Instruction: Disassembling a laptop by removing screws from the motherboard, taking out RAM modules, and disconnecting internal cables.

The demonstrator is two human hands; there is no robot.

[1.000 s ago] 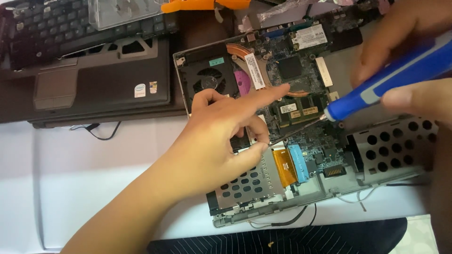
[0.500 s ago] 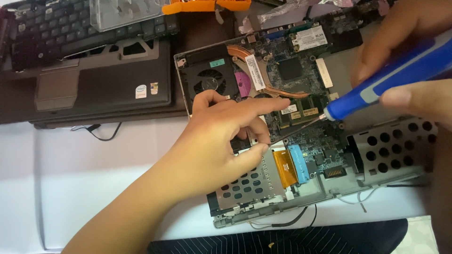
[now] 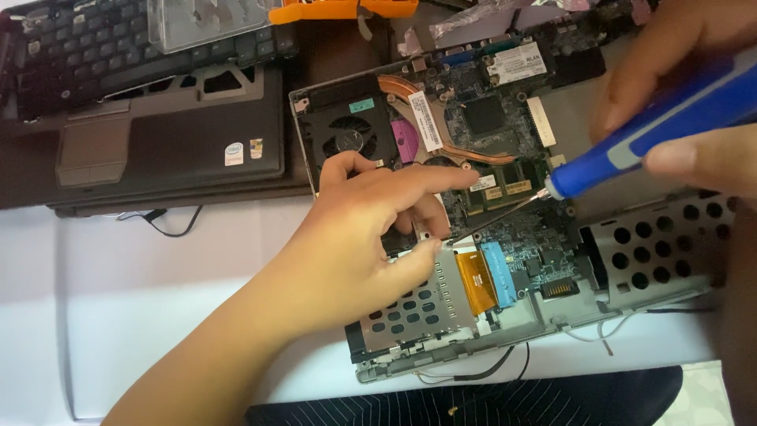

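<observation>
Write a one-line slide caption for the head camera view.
Right hand angles a blue screwdriver into an opened laptop base while the left hand steadies its tip.

This looks like an electronics repair bench, the sort found in a small workshop or at a hobbyist's table. A white table (image 3: 118,315) carries an opened laptop base (image 3: 505,237) with its circuit board, copper heat pipe and cooling fan (image 3: 347,142) laid bare. At ten o'clock from it lies a removed grey palm-rest cover (image 3: 158,150), and beyond that, at eleven o'clock, a detached black keyboard (image 3: 87,55). An orange plastic tool (image 3: 339,9) sits at the twelve o'clock edge. A blue-handled screwdriver (image 3: 654,130) comes in from two o'clock. Loose thin wires trail off the base at six o'clock.
</observation>
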